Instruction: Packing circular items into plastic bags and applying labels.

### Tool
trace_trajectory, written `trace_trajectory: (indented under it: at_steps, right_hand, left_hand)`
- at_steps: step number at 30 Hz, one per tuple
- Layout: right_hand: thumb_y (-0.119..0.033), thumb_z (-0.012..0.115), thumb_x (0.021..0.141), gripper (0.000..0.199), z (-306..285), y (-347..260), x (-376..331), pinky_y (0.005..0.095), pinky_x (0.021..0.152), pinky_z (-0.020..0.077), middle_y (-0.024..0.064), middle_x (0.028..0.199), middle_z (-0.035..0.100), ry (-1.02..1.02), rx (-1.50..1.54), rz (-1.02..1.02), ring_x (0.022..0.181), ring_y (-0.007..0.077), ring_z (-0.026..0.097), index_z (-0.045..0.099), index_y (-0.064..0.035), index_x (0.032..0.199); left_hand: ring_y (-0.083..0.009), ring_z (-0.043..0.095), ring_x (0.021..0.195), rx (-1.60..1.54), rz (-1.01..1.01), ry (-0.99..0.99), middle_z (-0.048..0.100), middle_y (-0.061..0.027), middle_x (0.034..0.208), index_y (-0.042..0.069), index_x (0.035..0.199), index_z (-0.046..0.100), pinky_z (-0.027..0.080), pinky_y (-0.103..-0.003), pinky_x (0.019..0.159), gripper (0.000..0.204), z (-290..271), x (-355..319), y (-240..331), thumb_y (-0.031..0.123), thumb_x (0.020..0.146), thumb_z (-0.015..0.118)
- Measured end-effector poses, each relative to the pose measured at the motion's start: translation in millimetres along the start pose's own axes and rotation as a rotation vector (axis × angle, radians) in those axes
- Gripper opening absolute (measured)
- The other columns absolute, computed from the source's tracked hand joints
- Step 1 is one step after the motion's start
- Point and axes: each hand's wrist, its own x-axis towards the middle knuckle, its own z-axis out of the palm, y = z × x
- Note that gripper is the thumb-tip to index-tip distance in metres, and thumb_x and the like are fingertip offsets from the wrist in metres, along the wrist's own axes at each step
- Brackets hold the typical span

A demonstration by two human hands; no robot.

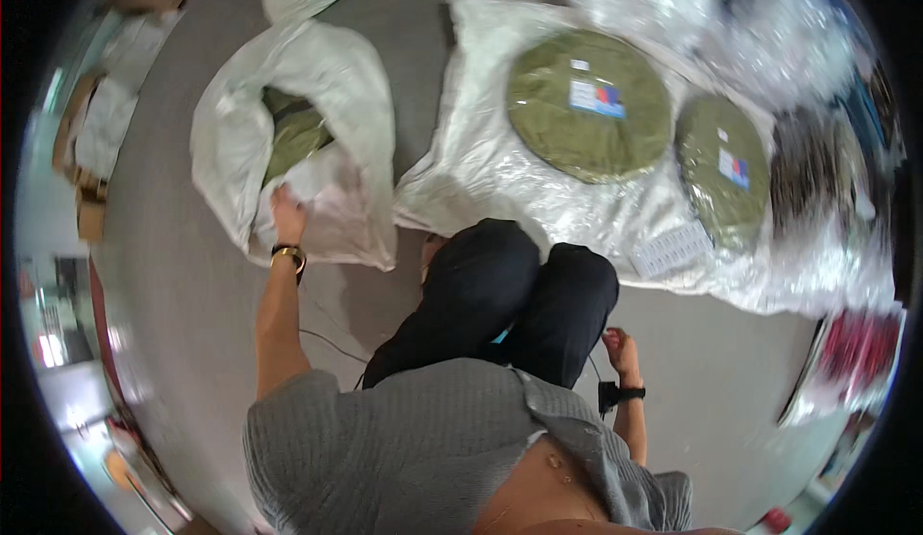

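White sack [361,83]: left grip [287,216] at its opening, right grip [622,350] apart; cannot tell either's closure; best held wide.

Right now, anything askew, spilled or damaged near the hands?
Nothing clearly stands out: no visible spill or damage. The white sack at the left hand gapes, a green item inside; two round green packs lie flat, labels up.

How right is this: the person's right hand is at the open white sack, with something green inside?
Not quite: the head view shows the left hand at the open white sack; the right hand is beside the right leg. Something green does show inside.
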Motion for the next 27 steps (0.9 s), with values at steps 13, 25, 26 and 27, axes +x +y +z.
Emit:
trace_trajectory:
  at_steps: [13, 25, 26, 27]
  right_hand:
    - [-0.015, 0.056, 0.081, 0.021, 5.2, -48.6, -43.9, 0.0272, 0.064, 0.0475, 0.0107, 0.075, 0.063, -0.053, 0.033, -0.043, 0.070, 0.0157, 0.061, 0.058, 0.0024, 0.093]
    - [-0.015, 0.052, 0.084, 0.022, -0.8, -45.5, -30.5, 0.0265, 0.055, 0.0481, 0.0101, 0.074, 0.062, -0.092, 0.194, 0.051, 0.065, 0.0155, 0.060, 0.057, 0.0043, 0.091]
    - [-0.016, 0.053, 0.083, 0.021, -1.3, -43.7, -33.5, 0.0255, 0.054, 0.0471, 0.0097, 0.073, 0.062, -0.086, 0.156, 0.088, 0.063, 0.0150, 0.060, 0.058, 0.0036, 0.091]
    - [-0.016, 0.053, 0.083, 0.021, -1.5, -41.6, -36.7, 0.0246, 0.053, 0.0461, 0.0092, 0.072, 0.062, -0.076, 0.122, 0.129, 0.062, 0.0144, 0.060, 0.058, 0.0029, 0.090]
  left_hand:
    - [-0.0352, 0.057, 0.076, -0.106, 0.149, -0.283, 0.059, -0.0191, 0.075, 0.005, 0.071, 0.062, 0.044, -0.045, 0.068, 0.016, 3.4, 56.6, -15.0, 0.017, 0.073, 0.051]
    - [-0.0235, 0.059, 0.076, -1.929, -0.802, 0.010, 0.061, -0.0098, 0.078, 0.001, 0.086, 0.058, 0.050, -0.038, 0.073, 0.016, 41.8, -10.6, -65.0, 0.014, 0.080, 0.053]
    - [-0.0235, 0.059, 0.076, -1.934, -0.796, -0.009, 0.061, -0.0098, 0.078, 0.001, 0.086, 0.058, 0.050, -0.038, 0.073, 0.016, 43.4, -1.8, -68.9, 0.014, 0.080, 0.053]
    - [-0.0261, 0.058, 0.080, -1.917, -0.922, 0.037, 0.060, -0.0108, 0.083, 0.000, 0.093, 0.055, 0.049, -0.040, 0.075, 0.018, 45.5, 9.5, -71.4, 0.014, 0.081, 0.051]
